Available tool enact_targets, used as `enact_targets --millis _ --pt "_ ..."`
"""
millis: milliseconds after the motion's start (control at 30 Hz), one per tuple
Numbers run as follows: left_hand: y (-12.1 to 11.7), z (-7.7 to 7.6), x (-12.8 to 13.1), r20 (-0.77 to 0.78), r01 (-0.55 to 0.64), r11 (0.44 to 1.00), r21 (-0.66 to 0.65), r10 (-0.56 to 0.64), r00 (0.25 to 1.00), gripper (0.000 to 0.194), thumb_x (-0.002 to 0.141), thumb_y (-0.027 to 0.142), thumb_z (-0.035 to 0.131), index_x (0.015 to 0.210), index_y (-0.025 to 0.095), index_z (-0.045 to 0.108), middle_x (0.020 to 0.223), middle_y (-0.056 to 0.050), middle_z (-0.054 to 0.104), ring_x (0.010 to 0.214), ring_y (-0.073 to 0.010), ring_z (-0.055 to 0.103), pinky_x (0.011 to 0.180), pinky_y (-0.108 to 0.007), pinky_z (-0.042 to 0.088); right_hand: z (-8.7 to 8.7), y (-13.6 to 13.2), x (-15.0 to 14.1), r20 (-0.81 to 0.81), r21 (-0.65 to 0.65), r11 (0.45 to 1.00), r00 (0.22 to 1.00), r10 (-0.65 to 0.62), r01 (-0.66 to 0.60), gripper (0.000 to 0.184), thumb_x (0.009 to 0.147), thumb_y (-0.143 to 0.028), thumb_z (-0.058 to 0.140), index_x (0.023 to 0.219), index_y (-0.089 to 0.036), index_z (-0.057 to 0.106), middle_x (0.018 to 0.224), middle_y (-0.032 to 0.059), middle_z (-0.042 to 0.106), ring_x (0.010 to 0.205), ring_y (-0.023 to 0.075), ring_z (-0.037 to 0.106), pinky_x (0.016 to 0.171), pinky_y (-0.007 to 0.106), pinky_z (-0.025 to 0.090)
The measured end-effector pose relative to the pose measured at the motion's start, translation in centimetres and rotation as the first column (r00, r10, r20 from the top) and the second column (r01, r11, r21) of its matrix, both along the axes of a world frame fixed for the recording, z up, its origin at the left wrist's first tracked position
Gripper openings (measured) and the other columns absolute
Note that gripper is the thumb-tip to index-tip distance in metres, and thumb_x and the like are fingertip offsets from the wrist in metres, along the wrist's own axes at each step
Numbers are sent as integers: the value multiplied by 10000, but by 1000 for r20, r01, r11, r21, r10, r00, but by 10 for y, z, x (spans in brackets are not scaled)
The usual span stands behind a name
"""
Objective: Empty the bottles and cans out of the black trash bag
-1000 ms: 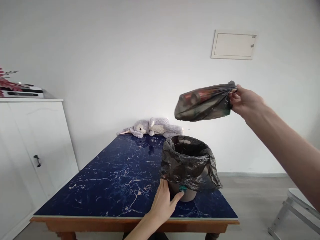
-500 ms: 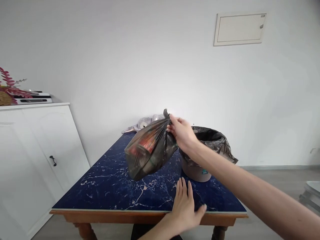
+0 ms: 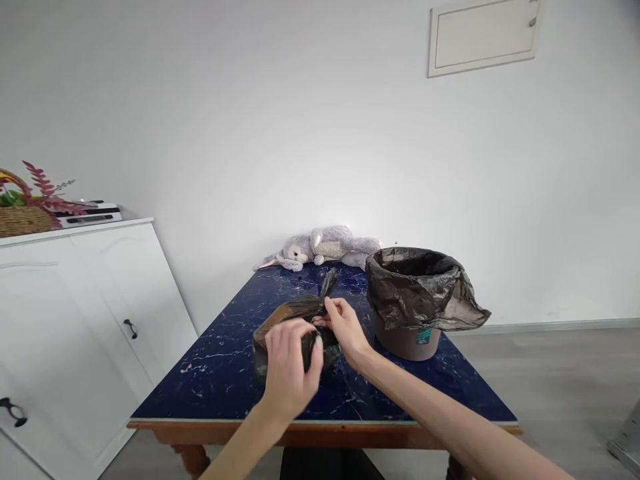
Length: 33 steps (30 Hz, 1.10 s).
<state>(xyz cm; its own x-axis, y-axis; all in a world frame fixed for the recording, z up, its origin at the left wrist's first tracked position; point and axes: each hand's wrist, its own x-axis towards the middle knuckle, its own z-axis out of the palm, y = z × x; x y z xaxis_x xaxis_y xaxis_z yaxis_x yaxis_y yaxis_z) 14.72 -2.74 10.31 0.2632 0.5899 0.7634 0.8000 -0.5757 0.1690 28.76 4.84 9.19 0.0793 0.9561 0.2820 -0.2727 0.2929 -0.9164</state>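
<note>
A full dark plastic bag (image 3: 280, 319) lies on the blue marbled table (image 3: 225, 360), its gathered neck sticking up toward the back. My left hand (image 3: 289, 363) curls over the near side of the bag, fingers pressed on it. Just right of it, my right hand (image 3: 344, 327) pinches the neck of the bag. To the right stands a brown bin (image 3: 407, 337) lined with a black bag (image 3: 420, 287) that hangs over its rim.
A grey plush toy (image 3: 320, 247) lies at the table's far end by the wall. A white cabinet (image 3: 75, 313) stands on the left, with a basket of plants (image 3: 23, 210) on top. A white wall panel (image 3: 483, 33) is up right.
My right hand swung the full bag from high on the right down onto the table left of the bin. My left hand left the bin's base and came onto the bag.
</note>
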Motion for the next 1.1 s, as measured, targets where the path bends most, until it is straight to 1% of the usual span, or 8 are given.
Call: enact_targets --millis 133,233,400,533,667,800,967,1100 --pt "41 -12 -21 -40 -134 988 75 138 990 464 1006 410 538 1395 175 446 1343 -212 620 1289 -384 593 1141 -621 401 -13 2 12 182 -16 992 975 130 -129 236 924 -436 630 984 -252 496 867 -2 663 700 199 763 638 336 616" --pt "59 -24 -34 -113 -153 986 68 160 981 512 989 385 543 1430 162 406 1332 -206 643 1280 -384 622 1248 -699 219 -22 1 27 351 -3 989 926 140 -148 219 896 -295 663 1011 -259 481 951 10 694 730 197 773 611 300 583" --pt "71 -27 -46 -234 -48 999 5 48 971 389 976 305 538 1354 221 501 1327 -140 685 1335 -345 604 1293 -710 58 -35 1 41 562 18 994 823 81 -110 258 927 -216 603 1153 -244 484 1209 81 662 669 154 748 645 311 569" --pt "70 -24 -47 -282 18 999 -29 -25 959 312 984 226 492 1283 250 580 1360 -97 688 1412 -309 549 1297 -711 17 -41 5 41 678 72 992 734 27 -103 327 933 -181 608 1247 -229 532 1286 94 607 677 117 709 798 345 570" --pt "72 -21 -48 -289 46 998 -31 -53 956 209 1022 271 511 1158 260 670 1310 -81 715 1343 -298 594 1290 -720 37 -42 2 33 793 107 985 609 -4 -134 195 864 -247 778 1027 -224 675 1164 55 634 704 123 656 795 315 529" --pt "80 -13 -50 -265 72 997 -17 -74 961 183 1037 340 563 980 269 722 1220 -59 749 1259 -286 632 1288 -700 93 -37 -7 27 855 173 980 509 -101 -97 76 941 -281 720 893 -237 681 972 22 643 741 157 612 715 288 438" --pt "85 3 -47 -87 8 1000 16 -6 996 205 1036 366 578 923 266 717 1133 -44 765 1142 -256 677 1272 -607 240 -31 -18 32 866 249 965 464 -186 -78 112 1009 -312 648 916 -251 662 953 8 637 762 155 603 662 269 375" --pt "90 18 -51 56 -43 999 31 41 998 230 1034 401 570 913 248 692 1098 -51 775 1094 -256 692 1178 -498 399 -36 -28 45 870 268 960 449 -202 -86 139 1029 -325 607 921 -253 655 951 1 634 717 136 606 645 264 377"
